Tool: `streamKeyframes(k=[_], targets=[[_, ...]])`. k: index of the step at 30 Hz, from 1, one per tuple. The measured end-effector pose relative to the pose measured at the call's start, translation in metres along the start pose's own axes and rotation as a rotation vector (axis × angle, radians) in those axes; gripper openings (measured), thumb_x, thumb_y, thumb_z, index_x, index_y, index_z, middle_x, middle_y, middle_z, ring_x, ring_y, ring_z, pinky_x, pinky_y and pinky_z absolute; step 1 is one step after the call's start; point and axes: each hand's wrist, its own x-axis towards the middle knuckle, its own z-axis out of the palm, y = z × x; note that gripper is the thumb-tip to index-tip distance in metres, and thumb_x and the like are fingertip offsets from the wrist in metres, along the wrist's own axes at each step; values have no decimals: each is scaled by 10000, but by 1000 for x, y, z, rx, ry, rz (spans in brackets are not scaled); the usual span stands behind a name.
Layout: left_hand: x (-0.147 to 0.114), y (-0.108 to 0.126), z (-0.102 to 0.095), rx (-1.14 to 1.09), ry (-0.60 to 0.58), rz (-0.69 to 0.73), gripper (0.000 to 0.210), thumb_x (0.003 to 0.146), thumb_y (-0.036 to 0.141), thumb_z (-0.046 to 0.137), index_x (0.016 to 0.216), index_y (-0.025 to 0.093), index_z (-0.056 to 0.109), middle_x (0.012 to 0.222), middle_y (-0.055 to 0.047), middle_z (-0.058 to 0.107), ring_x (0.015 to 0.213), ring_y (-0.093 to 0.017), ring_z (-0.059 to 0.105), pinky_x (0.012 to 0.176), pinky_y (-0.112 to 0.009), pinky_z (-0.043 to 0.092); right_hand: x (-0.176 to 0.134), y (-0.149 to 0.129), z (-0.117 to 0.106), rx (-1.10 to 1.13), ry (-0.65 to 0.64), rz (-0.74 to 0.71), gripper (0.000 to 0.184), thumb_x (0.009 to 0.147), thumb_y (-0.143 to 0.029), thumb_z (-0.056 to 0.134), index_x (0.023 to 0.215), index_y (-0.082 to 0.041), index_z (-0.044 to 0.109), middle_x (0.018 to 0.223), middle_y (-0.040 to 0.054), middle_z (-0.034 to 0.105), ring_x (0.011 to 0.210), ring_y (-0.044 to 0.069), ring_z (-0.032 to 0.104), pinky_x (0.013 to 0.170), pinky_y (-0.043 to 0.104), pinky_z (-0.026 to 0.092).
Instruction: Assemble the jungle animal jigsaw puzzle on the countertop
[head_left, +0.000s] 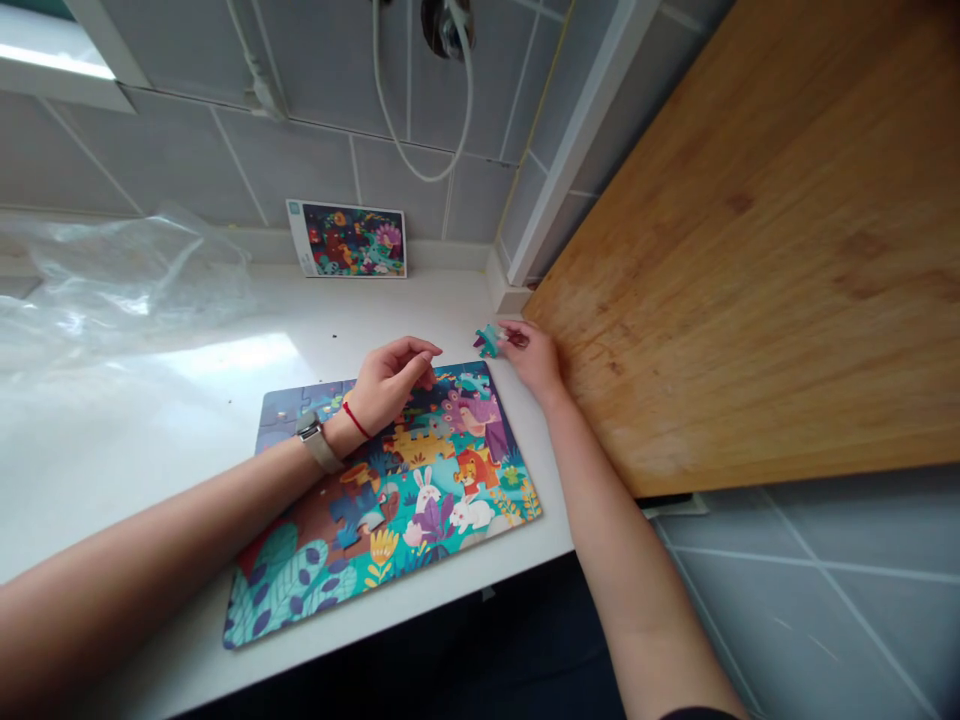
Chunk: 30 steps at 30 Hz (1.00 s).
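A colorful jigsaw puzzle [431, 500], with rabbits, a lion and a peacock, lies partly assembled on the white counter. Over its upper middle hangs my left hand [391, 385], fingers loosely bent, with nothing visible in it. That wrist wears a watch and a red string. Beyond the puzzle's upper right corner, my right hand [534, 358] is closed, its fingers on a teal and purple puzzle piece [488, 341]. Something dark red also shows at those fingers; I cannot tell its kind. Brownish gaps mark the puzzle's left middle part, and my left forearm hides some of it.
A picture card [352, 240] leans upright against the tiled wall. Crumpled clear plastic [135, 270] covers the counter's far left. Close to my right arm stands a wooden panel [750, 260]. A white cable [420, 172] hangs in a loop above. The counter [330, 690] ends near my body.
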Motion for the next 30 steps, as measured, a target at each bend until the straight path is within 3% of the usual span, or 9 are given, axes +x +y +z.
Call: streamKeyframes(k=[5, 11, 20, 25, 30], targets=[[0, -5, 0, -1, -28, 3, 381, 897, 519, 690, 1021, 159, 692, 664, -14, 684, 583, -150, 642, 586, -264, 521, -7, -19, 0, 304, 89, 135, 488, 698, -552, 874, 1021, -204, 759, 976, 69, 769, 918, 222, 715, 912, 418, 601], [-3, -12, 3, 152, -121, 109, 628, 877, 415, 728, 1419, 173, 525, 968, -57, 724, 767, -147, 664, 596, -226, 504, -21, -47, 6, 397, -113, 209, 544, 602, -543, 940, 986, -210, 744, 935, 50, 789, 918, 219, 745, 872, 380, 619], [-2, -17, 2, 202, -168, 90, 603, 872, 409, 742, 1388, 189, 519, 984, -51, 719, 753, -153, 678, 628, -254, 530, -26, -58, 10, 438, -111, 215, 514, 584, -532, 957, 895, -212, 702, 870, 12, 748, 854, 180, 723, 760, 305, 621], [0, -15, 3, 111, -193, 10, 528, 854, 457, 765, 1250, 170, 566, 845, -22, 731, 632, -130, 634, 589, -248, 492, -28, -61, 13, 486, -83, 236, 504, 573, -504, 968, 854, -208, 674, 867, -10, 699, 825, 162, 699, 762, 298, 618], [6, -13, 0, -59, -87, -52, 565, 772, 531, 843, 1133, 179, 589, 757, 3, 708, 672, -149, 677, 647, -258, 525, -31, -65, 14, 515, -204, 267, 527, 570, -483, 976, 919, -206, 695, 873, -18, 666, 775, 143, 678, 754, 297, 635]])
